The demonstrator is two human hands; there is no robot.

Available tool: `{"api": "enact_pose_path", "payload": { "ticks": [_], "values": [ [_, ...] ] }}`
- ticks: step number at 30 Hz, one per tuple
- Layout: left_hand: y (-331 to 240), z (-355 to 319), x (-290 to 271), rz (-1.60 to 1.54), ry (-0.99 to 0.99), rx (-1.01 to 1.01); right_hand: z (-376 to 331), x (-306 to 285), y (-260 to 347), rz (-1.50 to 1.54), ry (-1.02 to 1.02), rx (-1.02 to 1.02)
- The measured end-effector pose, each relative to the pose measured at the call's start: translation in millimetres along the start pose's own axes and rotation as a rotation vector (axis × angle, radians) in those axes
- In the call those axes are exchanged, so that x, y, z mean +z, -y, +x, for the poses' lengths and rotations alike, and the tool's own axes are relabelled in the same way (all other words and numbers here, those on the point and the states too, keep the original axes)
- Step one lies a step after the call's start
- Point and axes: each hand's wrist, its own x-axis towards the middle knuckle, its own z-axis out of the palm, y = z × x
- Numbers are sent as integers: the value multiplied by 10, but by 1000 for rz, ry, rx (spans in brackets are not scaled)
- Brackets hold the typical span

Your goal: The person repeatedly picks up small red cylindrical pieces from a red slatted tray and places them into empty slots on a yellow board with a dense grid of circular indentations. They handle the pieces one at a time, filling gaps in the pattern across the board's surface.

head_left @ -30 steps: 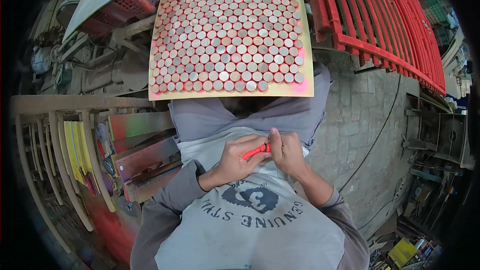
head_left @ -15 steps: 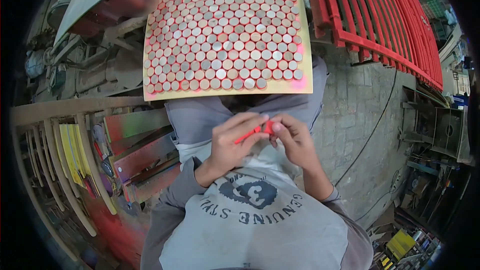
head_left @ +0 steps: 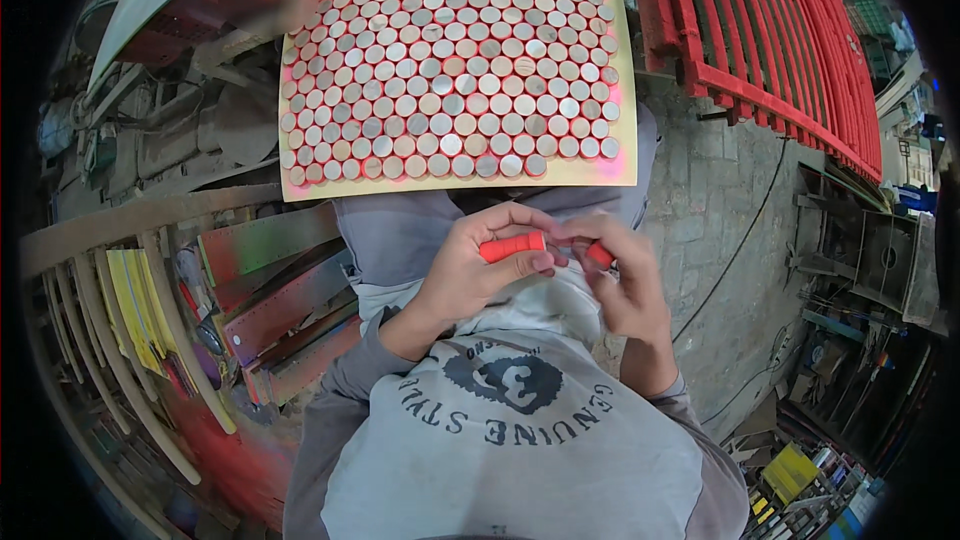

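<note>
Held over my lap, my left hand [head_left: 462, 272] is closed around a red ridged cylinder [head_left: 510, 246], which looks like a stack of short round pieces lying on its side. My right hand [head_left: 630, 285], just right of it, pinches a small red round piece [head_left: 600, 255], partly covered by the fingers and apart from the cylinder. Beyond both hands, a pale yellow board [head_left: 450, 189] rests across my thighs. Close rows of round discs [head_left: 441, 124] with pale tops and red sides cover it, and the front row stops short of the right corner.
A red slatted rack [head_left: 790, 105] stands at the far right. On the left are a wooden frame [head_left: 150, 208], painted boards [head_left: 270, 245] and a dark red crate [head_left: 200, 10]. A black cable [head_left: 740, 260] crosses the paved floor [head_left: 690, 180]. Clutter lies at the lower right.
My right hand has moved right, away from my left, carrying one red piece. The red cylinder now shows more fully in my left hand. The view has shifted slightly.
</note>
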Motion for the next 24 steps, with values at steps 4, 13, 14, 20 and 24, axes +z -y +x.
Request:
{"api": "enact_pose_path", "payload": {
  "ticks": [4,13,14,20,24],
  "values": [
    [-76,7,-31,-52,-7,-88,94,-31,26,-327,139,-24],
    [-152,-98,-100,-164,3,-233,214,84,-70,-478,-305,294],
    [-80,-125,-155,-139,32,-231,255,99,-112,-535,-329,325],
    [-3,-180,-231,-86,60,-240,370,216,-243,-606,-439,327],
    [-26,-171,-278,-63,66,-246,265,199,-227,-613,-439,358]
  ]
}}
